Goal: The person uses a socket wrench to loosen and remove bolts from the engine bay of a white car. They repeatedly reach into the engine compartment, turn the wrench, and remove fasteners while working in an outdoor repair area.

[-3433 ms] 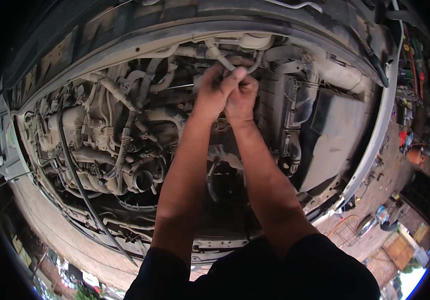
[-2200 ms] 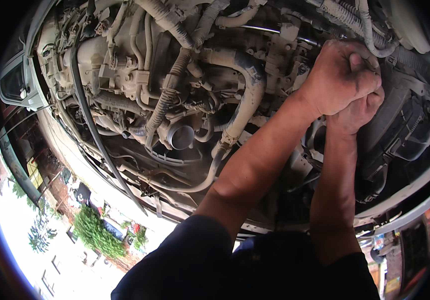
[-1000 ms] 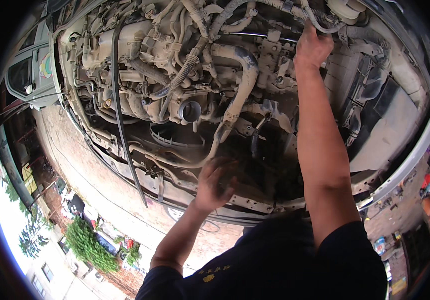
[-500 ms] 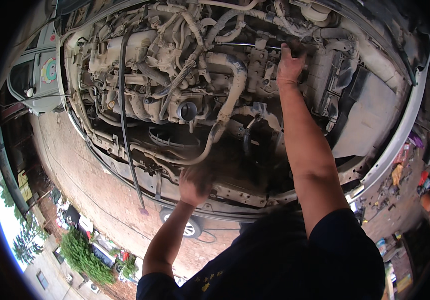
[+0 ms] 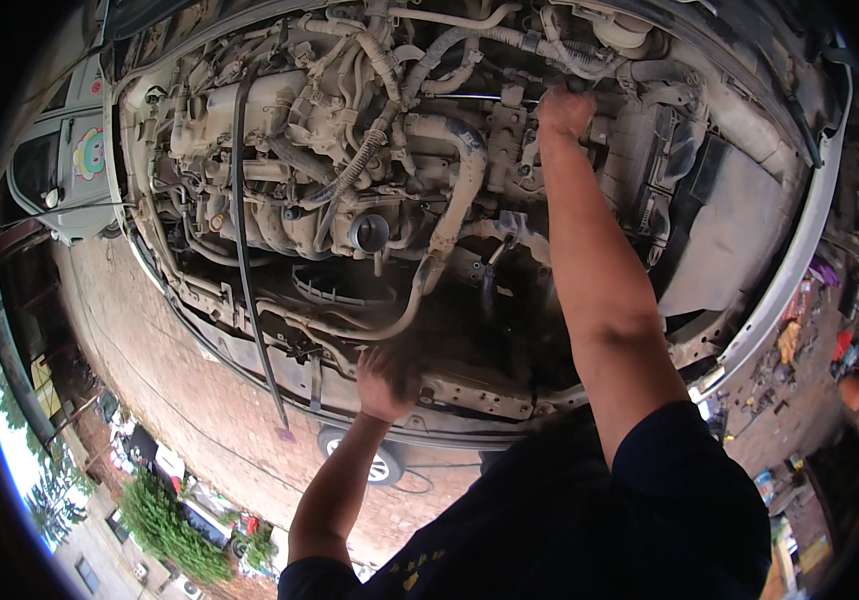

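My right hand [image 5: 565, 112] reaches deep into a dusty engine bay, its fingers curled into a fist. A thin shiny metal rod [image 5: 490, 97] runs leftward from that fist, above a dirty metal housing [image 5: 506, 145]. The fist hides the rod's right end. Near the front of the bay, my left hand [image 5: 387, 385] lies on the front crossmember [image 5: 475, 394]. Its thumb side shows stretched out, while the other fingers are dark and blurred. A thick curved hose [image 5: 460, 190] and a round open pipe mouth [image 5: 370, 233] lie between the hands.
A long dark prop rod [image 5: 243, 200] crosses the left side. A black box cover [image 5: 725, 230] sits at the right. Beyond the bay are a grey vehicle [image 5: 60, 180], a wheel [image 5: 375, 464], brick paving [image 5: 140, 330] and scattered parts [image 5: 785, 370].
My right hand has shifted slightly leftward and turned so its back shows, closer along the shiny rod. The left hand stays on the crossmember. The whole view has moved a little.
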The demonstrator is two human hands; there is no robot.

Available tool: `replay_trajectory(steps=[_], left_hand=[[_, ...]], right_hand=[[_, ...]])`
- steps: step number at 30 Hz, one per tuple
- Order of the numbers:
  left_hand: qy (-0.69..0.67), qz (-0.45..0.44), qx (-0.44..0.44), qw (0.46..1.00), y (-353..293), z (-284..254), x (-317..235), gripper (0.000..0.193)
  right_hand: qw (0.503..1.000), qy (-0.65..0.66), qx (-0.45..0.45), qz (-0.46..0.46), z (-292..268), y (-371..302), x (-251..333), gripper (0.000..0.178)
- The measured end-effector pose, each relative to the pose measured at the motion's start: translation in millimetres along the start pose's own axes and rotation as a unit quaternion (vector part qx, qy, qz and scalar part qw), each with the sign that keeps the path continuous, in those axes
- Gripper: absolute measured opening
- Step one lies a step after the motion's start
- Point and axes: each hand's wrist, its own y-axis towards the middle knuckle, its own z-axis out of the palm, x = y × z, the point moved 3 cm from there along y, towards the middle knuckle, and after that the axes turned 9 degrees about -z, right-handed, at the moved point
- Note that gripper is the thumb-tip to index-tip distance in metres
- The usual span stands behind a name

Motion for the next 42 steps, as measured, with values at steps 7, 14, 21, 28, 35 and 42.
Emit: replay_trajectory(steps=[7, 14, 21, 28, 35, 42], left_hand=[[-0.022, 0.002, -0.021, 1.0, -5.1, -8.7, -3.5, 0.02], [-0.015, 0.004, -0.022, 1.0, -3.2, -5.6, 1.6, 0.019], [-0.02, 0.001, -0.019, 1.0, -4.6, -5.9, 3.8, 0.014], [-0.013, 0.012, -0.05, 0.999, -10.0, -5.5, 5.3, 0.01], [-0.003, 0.016, -0.05, 0.999, -2.4, -4.9, -1.3, 0.015], [0.031, -0.012, -0.036, 0.999, -6.5, -2.6, 4.6, 0.014]], right_hand=[[0.958, -0.231, 0.113, -0.131, -51.6, -38.8, 22.9, 0.058], [0.896, -0.337, 0.224, -0.183, -33.6, 28.3, 31.5, 0.06], [0.898, -0.314, 0.274, -0.141, -52.3, 29.7, 21.7, 0.06], [0.717, -0.489, 0.449, -0.213, -72.4, -7.7, 82.7, 0.025], [0.694, -0.547, 0.389, -0.259, -48.5, 12.1, -8.5, 0.034], [0.768, -0.459, 0.318, -0.314, -73.1, -25.1, 30.9, 0.032]])
